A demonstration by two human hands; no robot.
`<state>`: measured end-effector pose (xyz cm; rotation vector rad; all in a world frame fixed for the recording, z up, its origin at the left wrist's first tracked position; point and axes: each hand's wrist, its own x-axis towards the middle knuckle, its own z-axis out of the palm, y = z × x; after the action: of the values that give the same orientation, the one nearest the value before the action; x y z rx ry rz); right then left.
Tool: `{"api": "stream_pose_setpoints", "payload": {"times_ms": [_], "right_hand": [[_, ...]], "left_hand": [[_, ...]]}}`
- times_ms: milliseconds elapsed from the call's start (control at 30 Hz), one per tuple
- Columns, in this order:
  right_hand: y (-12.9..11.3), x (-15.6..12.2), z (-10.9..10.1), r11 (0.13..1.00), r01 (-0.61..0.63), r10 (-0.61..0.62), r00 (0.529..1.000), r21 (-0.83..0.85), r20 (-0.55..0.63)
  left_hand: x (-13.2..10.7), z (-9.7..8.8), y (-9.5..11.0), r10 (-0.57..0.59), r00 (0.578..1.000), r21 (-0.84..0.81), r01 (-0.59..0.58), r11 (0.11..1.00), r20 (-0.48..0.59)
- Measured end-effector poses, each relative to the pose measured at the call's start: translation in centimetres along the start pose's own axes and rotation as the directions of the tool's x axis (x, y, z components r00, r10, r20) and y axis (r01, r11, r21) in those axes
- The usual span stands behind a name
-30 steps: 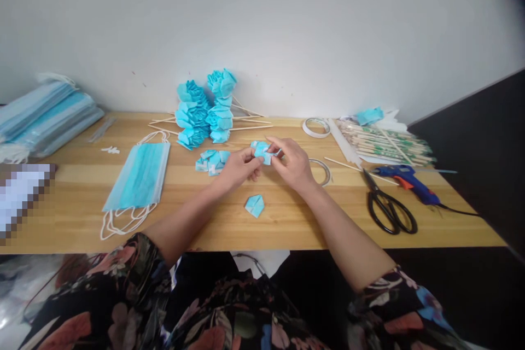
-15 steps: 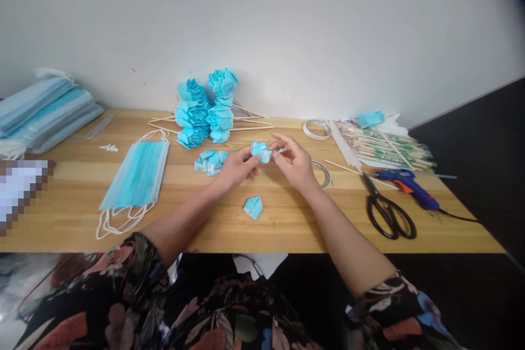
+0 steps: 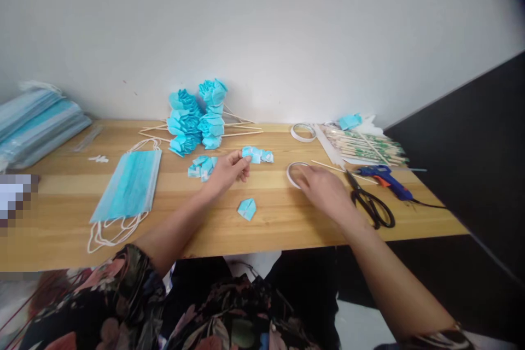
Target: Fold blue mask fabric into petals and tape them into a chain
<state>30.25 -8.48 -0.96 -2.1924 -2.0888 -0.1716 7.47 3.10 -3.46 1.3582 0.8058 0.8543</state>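
My left hand (image 3: 230, 169) pinches a small crumpled strip of light-blue folded material (image 3: 256, 154) between thumb and finger, above the table. At a roll of white tape (image 3: 292, 176), my right hand (image 3: 328, 188) has its fingers closed over the ring's right side. Part of the roll is hidden behind the fingers. A loose folded blue piece (image 3: 246, 209) lies on the table between my forearms. Just left of my left hand rests a small pile of similar folded blue pieces (image 3: 200, 167).
Blue flowers on sticks (image 3: 184, 120) lie near the wall, behind a stack of face masks (image 3: 129, 183). More masks (image 3: 41, 126) are at the far left. Rightward are another tape roll (image 3: 303, 139), wrapped chopsticks (image 3: 361, 145), black scissors (image 3: 371, 205) and a blue glue gun (image 3: 385, 179).
My right hand has let go of the blue strip and moved right onto the tape roll. My left hand still holds the strip. The whole view has shifted slightly.
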Motion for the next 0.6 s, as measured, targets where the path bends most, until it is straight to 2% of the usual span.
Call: {"api": "stream_pose_setpoints", "payload": {"times_ms": [67, 133, 200, 267, 333, 433, 467, 533, 600], "right_hand": [[0.0, -0.8, 0.7, 0.999, 0.003, -0.002, 0.999, 0.048, -0.032], [1.0, -1.7, 1.0, 0.994, -0.036, 0.049, 0.990, 0.101, -0.130], [3.2, -3.0, 1.0, 0.987, -0.122, 0.143, 0.963, 0.108, -0.226], [5.8, -4.7, 0.7, 0.963, -0.261, 0.271, 0.924, 0.073, -0.271], [8.3, -6.7, 0.5, 0.935, -0.354, 0.345, 0.902, 0.015, -0.259], [10.7, -9.1, 1.0, 0.912, -0.404, 0.399, 0.913, -0.064, -0.082], [11.1, -9.6, 1.3, 0.902, -0.425, 0.421, 0.905, -0.073, -0.061], [11.8, -10.1, 1.9, 0.884, -0.464, 0.461, 0.885, -0.055, -0.057], [12.3, -10.1, 2.1, 0.865, -0.500, 0.502, 0.861, 0.047, -0.074]], "left_hand": [[-0.1, 0.0, 0.2, 0.003, 1.000, -0.009, -0.003, 1.000, -0.013], [-0.3, -0.1, 0.4, 0.007, 0.999, -0.019, -0.007, 1.000, -0.032], [-0.4, -0.1, 0.6, 0.012, 0.999, -0.012, -0.012, 1.000, -0.045], [-0.6, -0.1, 0.8, 0.006, 0.998, -0.020, -0.007, 1.000, -0.057], [-0.7, 0.0, 1.0, -0.012, 0.998, -0.060, 0.008, 0.998, -0.067], [-0.8, 0.2, 1.2, -0.061, 0.997, -0.146, 0.054, 0.988, -0.047], [-0.8, 0.2, 1.2, -0.080, 0.996, -0.166, 0.074, 0.983, -0.032], [-0.8, 0.3, 1.2, -0.114, 0.993, -0.187, 0.110, 0.976, -0.011], [-0.7, 0.2, 1.2, -0.137, 0.991, -0.193, 0.133, 0.972, -0.009]]}}
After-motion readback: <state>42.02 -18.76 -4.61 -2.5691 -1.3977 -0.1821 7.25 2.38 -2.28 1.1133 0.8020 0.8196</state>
